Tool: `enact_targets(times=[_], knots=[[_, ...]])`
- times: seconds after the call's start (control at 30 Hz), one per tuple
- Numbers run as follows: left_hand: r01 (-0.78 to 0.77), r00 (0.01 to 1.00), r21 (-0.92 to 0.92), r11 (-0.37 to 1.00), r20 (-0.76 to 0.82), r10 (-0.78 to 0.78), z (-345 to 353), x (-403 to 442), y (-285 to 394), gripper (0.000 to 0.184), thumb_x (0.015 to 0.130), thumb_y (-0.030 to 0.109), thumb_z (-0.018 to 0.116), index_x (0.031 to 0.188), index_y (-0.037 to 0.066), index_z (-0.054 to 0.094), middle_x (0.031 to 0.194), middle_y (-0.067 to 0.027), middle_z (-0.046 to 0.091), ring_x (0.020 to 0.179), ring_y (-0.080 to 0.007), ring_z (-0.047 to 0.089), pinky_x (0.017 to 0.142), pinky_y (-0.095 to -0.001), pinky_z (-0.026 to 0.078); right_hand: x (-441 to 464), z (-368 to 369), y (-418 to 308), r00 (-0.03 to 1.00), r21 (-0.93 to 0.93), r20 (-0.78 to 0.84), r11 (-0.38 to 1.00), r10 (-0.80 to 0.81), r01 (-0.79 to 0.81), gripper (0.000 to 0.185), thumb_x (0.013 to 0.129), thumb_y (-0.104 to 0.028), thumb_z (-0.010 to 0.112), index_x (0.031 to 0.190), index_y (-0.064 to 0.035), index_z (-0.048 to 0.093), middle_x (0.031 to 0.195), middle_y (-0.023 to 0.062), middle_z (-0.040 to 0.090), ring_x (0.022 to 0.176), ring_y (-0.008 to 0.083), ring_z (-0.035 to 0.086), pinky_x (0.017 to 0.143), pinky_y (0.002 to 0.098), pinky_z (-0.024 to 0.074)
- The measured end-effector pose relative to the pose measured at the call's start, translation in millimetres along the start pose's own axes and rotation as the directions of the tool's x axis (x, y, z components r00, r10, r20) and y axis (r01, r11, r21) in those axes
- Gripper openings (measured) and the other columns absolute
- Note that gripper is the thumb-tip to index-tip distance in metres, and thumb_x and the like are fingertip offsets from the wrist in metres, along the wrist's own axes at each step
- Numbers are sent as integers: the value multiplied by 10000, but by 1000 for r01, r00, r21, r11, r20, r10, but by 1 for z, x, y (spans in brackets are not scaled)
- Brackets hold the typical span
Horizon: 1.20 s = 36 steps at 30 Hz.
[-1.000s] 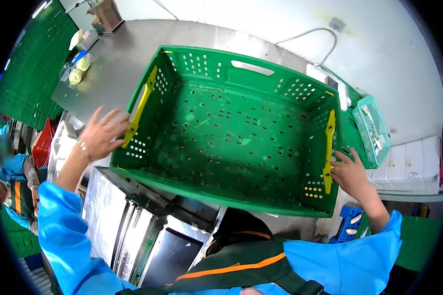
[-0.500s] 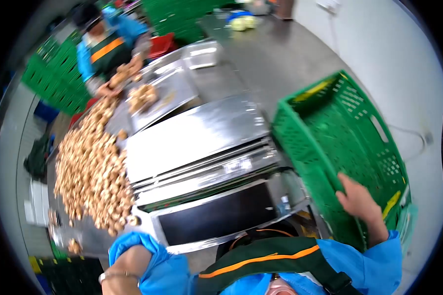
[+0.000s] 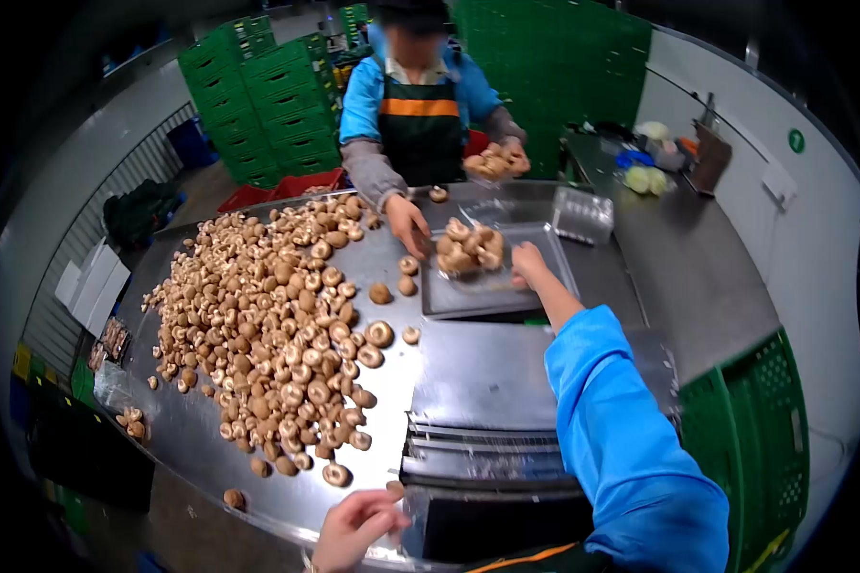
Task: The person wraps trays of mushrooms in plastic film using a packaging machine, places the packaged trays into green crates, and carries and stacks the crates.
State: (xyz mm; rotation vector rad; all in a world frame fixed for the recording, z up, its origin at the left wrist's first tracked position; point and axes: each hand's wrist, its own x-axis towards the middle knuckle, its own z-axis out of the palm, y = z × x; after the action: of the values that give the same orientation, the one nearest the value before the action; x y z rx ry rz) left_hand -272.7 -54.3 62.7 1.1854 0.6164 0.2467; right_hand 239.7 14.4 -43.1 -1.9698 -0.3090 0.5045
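Note:
My right hand [image 3: 529,265] reaches forward to the right edge of a metal tray [image 3: 506,296], its fingers bent together beside a heaped pack of mushrooms [image 3: 469,246]; what it holds, if anything, is hidden. Low in the view, my left hand [image 3: 358,527] hangs near the table's front edge with its fingers loosely curled and nothing visible in them. A large pile of brown mushrooms [image 3: 268,315] covers the left part of the metal table [image 3: 186,425]. In front of the tray lies a flat steel machine top [image 3: 487,372].
Across the table a co-worker [image 3: 419,115] holds mushrooms [image 3: 495,160] in one hand, the other beside the tray. A clear container [image 3: 583,216] sits behind the tray. The green crate [image 3: 760,430] stands at the right. Stacked green crates [image 3: 291,105] rise behind.
The view has swung left from the green crate to the mushroom table. My right hand has left the crate and reached to the tray. The co-worker's hands have moved apart.

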Motion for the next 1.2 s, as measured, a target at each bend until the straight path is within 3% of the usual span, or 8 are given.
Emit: enact_targets(times=[0.2,0.57,0.77,0.87,0.93,0.97,1.03,1.2], knots=[[-25,753,-45,999,-658,-11,-27,-14,-44,269,861,98,524,1109,-4,504,848,-71,582,715,-110,503,661,-225,414,26,21,13,993,414,73,903,95,-117,267,850,-37,344,1094,48,412,901,203,538,674,293,616,502,362,552],[-275,951,272,922,-66,302,53,56,-28,167,843,51,527,992,-14,565,847,-65,620,738,-101,578,671,-215,464,-182,-131,39,980,492,154,850,129,-189,276,833,30,362,1106,37,325,1004,184,472,732,288,609,593,353,565],[-602,751,650,465,263,605,95,82,-49,200,755,36,576,955,23,575,845,-116,592,773,-267,564,709,-329,438,-263,-172,82,966,482,160,838,201,-255,326,778,45,415,1092,22,327,1046,166,451,765,286,611,585,335,558],[-492,735,837,240,252,630,95,74,-55,223,731,79,616,950,48,587,878,-105,580,801,-271,521,719,-352,387,-287,-199,84,945,292,237,912,223,-289,339,804,-87,524,1110,-4,404,1001,113,507,756,214,599,573,307,535],[-272,724,961,58,164,670,83,68,-63,243,735,163,629,951,59,588,842,-106,546,827,-271,465,765,-371,326,-305,-223,113,983,-206,-56,966,-174,159,287,803,-188,562,1024,-13,510,891,116,533,715,250,570,597,363,486],[-153,701,988,-22,124,702,76,72,-65,257,737,201,632,949,61,591,826,-108,533,831,-273,446,777,-379,307,-319,-235,126,864,-558,-83,741,-497,373,268,795,-238,577,952,-20,571,850,121,537,716,268,552,615,395,453],[20,755,989,-145,80,651,67,81,-66,281,738,293,628,898,62,620,795,-112,524,831,-273,431,781,-390,297,-345,-239,134,923,-909,-46,400,-382,121,305,752,-352,601,766,-50,640,783,135,531,742,303,499,673,423,364],[-118,846,991,-60,132,517,80,122,-80,341,682,379,664,574,57,634,602,-89,562,728,-257,481,696,-379,311,-343,-200,153,887,-835,19,481,-461,268,308,708,-341,652,664,-38,617,720,62,546,682,232,496,631,374,368]])
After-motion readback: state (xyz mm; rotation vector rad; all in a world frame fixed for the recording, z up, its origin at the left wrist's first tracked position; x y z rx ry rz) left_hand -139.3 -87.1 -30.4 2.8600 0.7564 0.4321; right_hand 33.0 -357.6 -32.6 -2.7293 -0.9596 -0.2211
